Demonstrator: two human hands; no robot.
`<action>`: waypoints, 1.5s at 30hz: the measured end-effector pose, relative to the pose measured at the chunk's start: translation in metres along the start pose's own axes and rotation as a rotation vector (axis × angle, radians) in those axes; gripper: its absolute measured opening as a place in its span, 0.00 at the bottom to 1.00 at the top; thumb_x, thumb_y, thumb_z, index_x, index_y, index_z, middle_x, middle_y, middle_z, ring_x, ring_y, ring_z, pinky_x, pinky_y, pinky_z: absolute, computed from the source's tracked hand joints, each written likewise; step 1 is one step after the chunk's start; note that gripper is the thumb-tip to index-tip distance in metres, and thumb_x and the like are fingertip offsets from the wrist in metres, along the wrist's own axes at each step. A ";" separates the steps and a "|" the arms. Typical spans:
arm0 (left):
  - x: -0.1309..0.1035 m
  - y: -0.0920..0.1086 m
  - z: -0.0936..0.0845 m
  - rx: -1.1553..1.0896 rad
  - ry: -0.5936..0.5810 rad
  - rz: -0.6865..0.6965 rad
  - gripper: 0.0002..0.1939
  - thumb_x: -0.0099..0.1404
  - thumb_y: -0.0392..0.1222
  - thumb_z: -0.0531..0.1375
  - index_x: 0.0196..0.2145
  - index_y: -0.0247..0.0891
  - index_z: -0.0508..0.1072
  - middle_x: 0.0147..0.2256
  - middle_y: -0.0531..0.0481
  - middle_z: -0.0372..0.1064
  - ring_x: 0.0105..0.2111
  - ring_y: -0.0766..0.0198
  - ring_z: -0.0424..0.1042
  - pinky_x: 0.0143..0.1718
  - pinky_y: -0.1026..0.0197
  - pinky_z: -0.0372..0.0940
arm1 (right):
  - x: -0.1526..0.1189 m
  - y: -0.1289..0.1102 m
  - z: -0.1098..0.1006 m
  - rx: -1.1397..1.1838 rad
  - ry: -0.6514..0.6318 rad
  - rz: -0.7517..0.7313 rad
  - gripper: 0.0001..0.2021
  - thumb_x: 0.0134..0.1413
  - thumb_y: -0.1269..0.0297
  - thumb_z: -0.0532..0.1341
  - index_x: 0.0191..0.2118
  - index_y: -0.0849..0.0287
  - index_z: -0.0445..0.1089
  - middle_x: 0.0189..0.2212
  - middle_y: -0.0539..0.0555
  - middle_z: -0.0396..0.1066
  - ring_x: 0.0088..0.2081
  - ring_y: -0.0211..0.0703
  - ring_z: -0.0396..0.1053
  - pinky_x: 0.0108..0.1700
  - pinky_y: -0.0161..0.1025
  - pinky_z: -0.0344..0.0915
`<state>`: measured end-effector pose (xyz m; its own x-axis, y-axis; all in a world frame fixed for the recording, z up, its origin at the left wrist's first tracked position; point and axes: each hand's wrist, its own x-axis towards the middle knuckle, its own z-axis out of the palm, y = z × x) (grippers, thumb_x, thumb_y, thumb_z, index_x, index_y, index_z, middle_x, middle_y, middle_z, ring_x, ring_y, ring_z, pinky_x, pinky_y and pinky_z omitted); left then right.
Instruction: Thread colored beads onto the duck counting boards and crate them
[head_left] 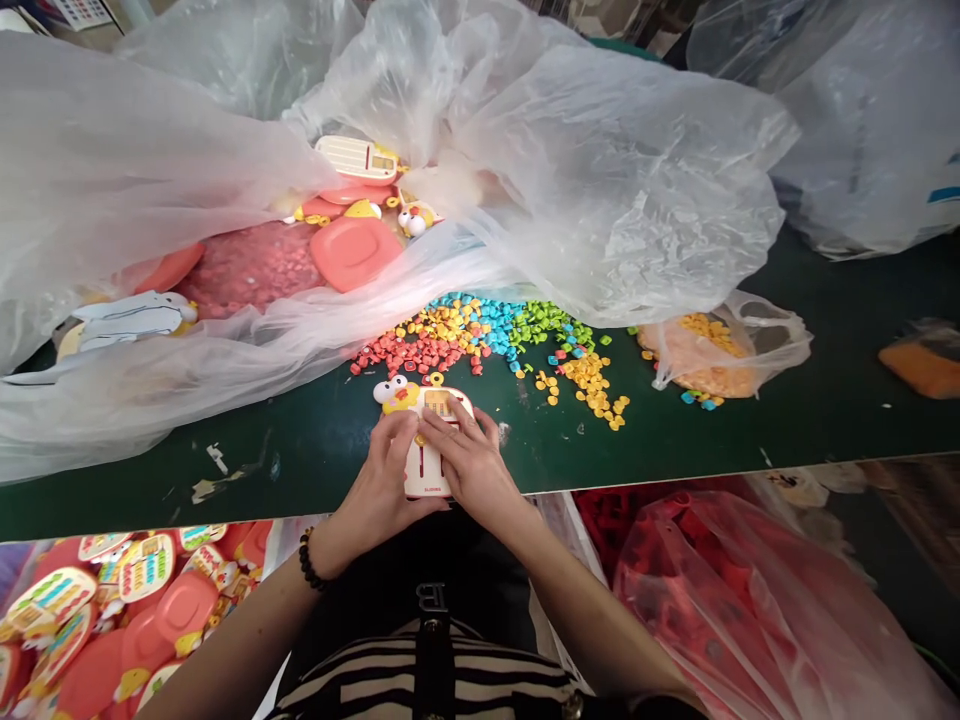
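A white toy panel (429, 478) with dark slots and a yellow duck head (400, 394) at its upper left is held at the front edge of the green table. My left hand (388, 468) grips its left side, thumb below and bent fingers on top. My right hand (475, 462) lies over its upper right part, fingers reaching across the face; any small part beneath the fingertips is hidden. Just beyond the panel are loose small pieces in piles: red (411, 354), blue (497, 318), green (551, 322) and yellow (591, 382).
Large clear plastic bags (615, 170) cover the back of the green table (315, 440), with a red tray part (356, 252) among them. An orange-filled bag (712, 360) lies at right. Below the edge are finished-looking toys (146, 567) at left and a red-filled bag (720, 590) at right.
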<state>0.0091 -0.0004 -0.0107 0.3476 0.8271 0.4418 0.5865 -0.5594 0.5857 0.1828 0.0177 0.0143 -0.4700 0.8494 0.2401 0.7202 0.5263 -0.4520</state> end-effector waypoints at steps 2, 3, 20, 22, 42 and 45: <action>-0.001 0.001 0.000 0.035 0.018 -0.027 0.60 0.53 0.50 0.69 0.67 0.41 0.29 0.61 0.31 0.47 0.60 0.45 0.56 0.54 0.44 0.63 | 0.001 -0.003 -0.001 0.091 0.023 -0.042 0.20 0.59 0.76 0.50 0.49 0.53 0.73 0.50 0.52 0.74 0.63 0.49 0.58 0.62 0.59 0.52; -0.001 0.001 0.000 0.060 0.019 -0.042 0.60 0.53 0.52 0.69 0.67 0.41 0.30 0.61 0.30 0.47 0.60 0.44 0.56 0.54 0.43 0.62 | -0.001 -0.002 -0.002 0.136 0.047 -0.063 0.19 0.58 0.76 0.50 0.44 0.52 0.75 0.46 0.50 0.77 0.61 0.47 0.61 0.62 0.58 0.53; 0.008 0.014 0.002 0.290 -0.094 -0.057 0.40 0.58 0.54 0.63 0.62 0.33 0.54 0.54 0.36 0.63 0.54 0.46 0.61 0.60 0.41 0.52 | 0.007 0.121 -0.059 -0.282 0.363 0.427 0.13 0.56 0.62 0.57 0.41 0.58 0.76 0.33 0.58 0.77 0.37 0.52 0.71 0.39 0.48 0.68; 0.008 0.014 0.002 0.291 -0.096 -0.055 0.39 0.59 0.54 0.62 0.61 0.33 0.55 0.54 0.35 0.63 0.55 0.46 0.60 0.60 0.41 0.53 | 0.009 0.124 -0.057 -0.259 0.332 0.430 0.12 0.56 0.63 0.56 0.41 0.58 0.76 0.32 0.58 0.77 0.37 0.52 0.71 0.39 0.47 0.68; 0.009 0.010 0.002 0.241 -0.109 -0.030 0.30 0.55 0.51 0.66 0.52 0.37 0.66 0.52 0.37 0.63 0.53 0.47 0.60 0.58 0.36 0.54 | 0.038 0.039 -0.021 -0.266 0.133 -0.212 0.14 0.66 0.68 0.50 0.45 0.63 0.73 0.42 0.60 0.76 0.45 0.46 0.71 0.45 0.43 0.70; 0.009 0.010 0.002 0.247 -0.117 -0.037 0.28 0.56 0.50 0.65 0.52 0.37 0.66 0.52 0.38 0.63 0.52 0.47 0.60 0.58 0.36 0.54 | 0.041 0.042 -0.022 -0.344 0.118 -0.346 0.16 0.67 0.70 0.48 0.44 0.64 0.74 0.42 0.59 0.76 0.46 0.46 0.70 0.46 0.43 0.72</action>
<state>0.0192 0.0019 -0.0020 0.3964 0.8554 0.3334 0.7558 -0.5102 0.4104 0.2049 0.0757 0.0245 -0.6643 0.6110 0.4306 0.6685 0.7434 -0.0236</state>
